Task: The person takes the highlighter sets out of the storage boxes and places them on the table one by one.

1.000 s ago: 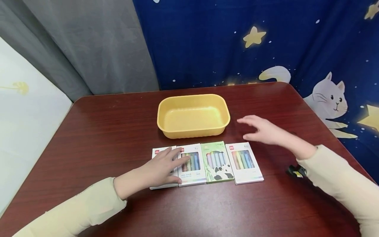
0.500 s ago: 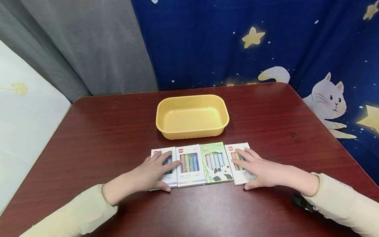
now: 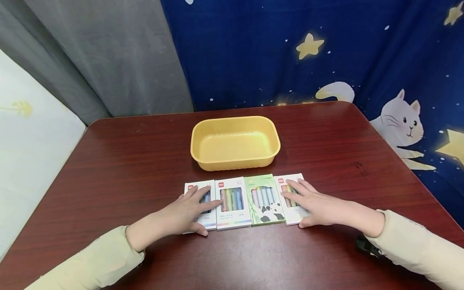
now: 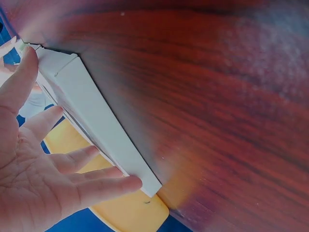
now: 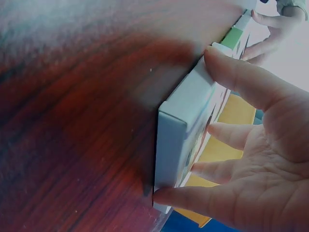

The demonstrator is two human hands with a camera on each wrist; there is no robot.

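Flat boxes of colored crayon-like sticks lie side by side in a row on the table. My left hand (image 3: 181,213) rests spread over the leftmost white box (image 3: 208,221), its thumb near the box's front edge and its little finger by the outer side (image 4: 104,116). Beside that box are a second white box (image 3: 233,217) and a green panda box (image 3: 262,193). My right hand (image 3: 322,207) lies spread over the white box (image 3: 293,217) at the right end. One fingertip touches its outer side (image 5: 169,150), and the thumb is at its near end. Both hands partly cover their boxes' windows.
Behind the row stands a yellow plastic basin (image 3: 235,165) with nothing in it. The dark red wooden table (image 3: 127,161) ends at a grey curtain (image 3: 137,60) and a blue starry curtain (image 3: 246,52). A small black object (image 3: 367,245) shows under the right sleeve.
My right hand came down from beside the basin onto the right-end box, which has shifted slightly left against the green one. My left hand moved left onto the leftmost box.
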